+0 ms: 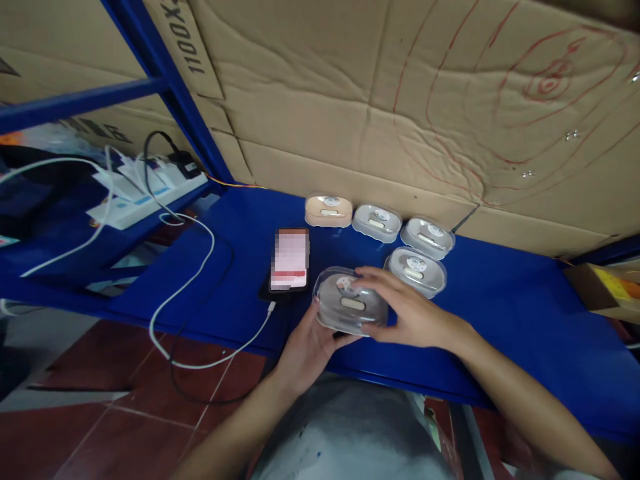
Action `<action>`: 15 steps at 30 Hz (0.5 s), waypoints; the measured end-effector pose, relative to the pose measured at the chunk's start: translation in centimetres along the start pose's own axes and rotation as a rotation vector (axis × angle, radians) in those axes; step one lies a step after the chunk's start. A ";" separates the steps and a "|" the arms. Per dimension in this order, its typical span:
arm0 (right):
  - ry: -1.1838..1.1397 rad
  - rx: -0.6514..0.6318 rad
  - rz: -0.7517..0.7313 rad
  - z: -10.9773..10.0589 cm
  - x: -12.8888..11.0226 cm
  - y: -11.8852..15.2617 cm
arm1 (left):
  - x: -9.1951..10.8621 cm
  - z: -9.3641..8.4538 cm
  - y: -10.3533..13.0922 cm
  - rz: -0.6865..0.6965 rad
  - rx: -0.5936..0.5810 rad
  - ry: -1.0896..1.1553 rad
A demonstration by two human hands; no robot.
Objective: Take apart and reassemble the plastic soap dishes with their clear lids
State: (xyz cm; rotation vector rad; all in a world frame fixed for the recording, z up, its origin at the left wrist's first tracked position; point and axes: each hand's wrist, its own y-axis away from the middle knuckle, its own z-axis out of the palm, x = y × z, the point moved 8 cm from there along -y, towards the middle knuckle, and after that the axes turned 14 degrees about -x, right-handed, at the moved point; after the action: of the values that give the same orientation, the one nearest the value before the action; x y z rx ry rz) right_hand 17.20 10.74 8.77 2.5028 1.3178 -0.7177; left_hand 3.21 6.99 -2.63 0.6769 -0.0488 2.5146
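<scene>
Between my two hands is a grey oval plastic case [333, 308] with a clear lid, a round sticker and a pale oblong piece on top. My left hand [309, 350] supports it from below and the left side. From the right, my right hand [407, 310] grips its edge, fingers over the far rim and thumb at the near one. A similar grey case [429, 277] stands just behind my right hand. Two more grey cases, a middle one [375, 225] and a right one [434, 237], stand along the cardboard, beside a peach-coloured case [320, 215].
A phone [291, 260] with a blurred screen lies left of the cases on the blue tabletop [505, 313]. A white cable [187, 283] loops over the table's left edge. A power strip [150, 197] sits at left; a cardboard box [600, 290] at right. Cardboard [320, 87] walls the back.
</scene>
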 end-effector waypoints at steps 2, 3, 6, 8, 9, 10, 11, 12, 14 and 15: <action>0.012 -0.006 0.023 1.2 -0.4 1.2 | 0.0 0.1 0.0 0.009 -0.008 -0.005; 0.012 -0.002 0.031 1.7 -0.3 1.7 | 0.0 0.2 0.0 0.014 -0.014 -0.004; -0.007 0.020 0.045 2.3 0.4 2.2 | 0.0 0.2 0.0 0.020 -0.010 -0.009; -0.022 0.040 0.050 2.4 0.7 2.2 | 0.1 0.1 0.1 0.024 0.005 -0.029; -0.026 0.047 0.047 2.4 0.7 2.2 | 0.2 0.1 0.1 0.030 0.010 -0.043; -0.026 0.053 0.041 2.5 0.7 2.1 | 0.3 0.1 0.1 0.038 0.014 -0.057; -0.021 0.063 0.034 2.5 0.5 2.1 | 0.4 0.0 0.2 0.046 0.018 -0.071; -0.014 0.075 0.024 2.6 0.4 2.1 | 0.4 -0.1 0.2 0.051 0.023 -0.082; -0.011 0.095 0.001 2.7 0.2 2.1 | 0.4 -0.2 0.3 0.049 0.035 -0.095; -0.021 0.105 -0.012 2.8 0.1 2.0 | 0.3 -0.3 0.3 0.042 0.037 -0.097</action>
State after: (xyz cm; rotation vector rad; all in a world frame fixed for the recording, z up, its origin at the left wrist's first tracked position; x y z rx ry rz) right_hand 18.05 8.52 6.22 2.5623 1.3222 -0.8343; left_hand 2.70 6.95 -2.71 0.8207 -0.0518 2.5265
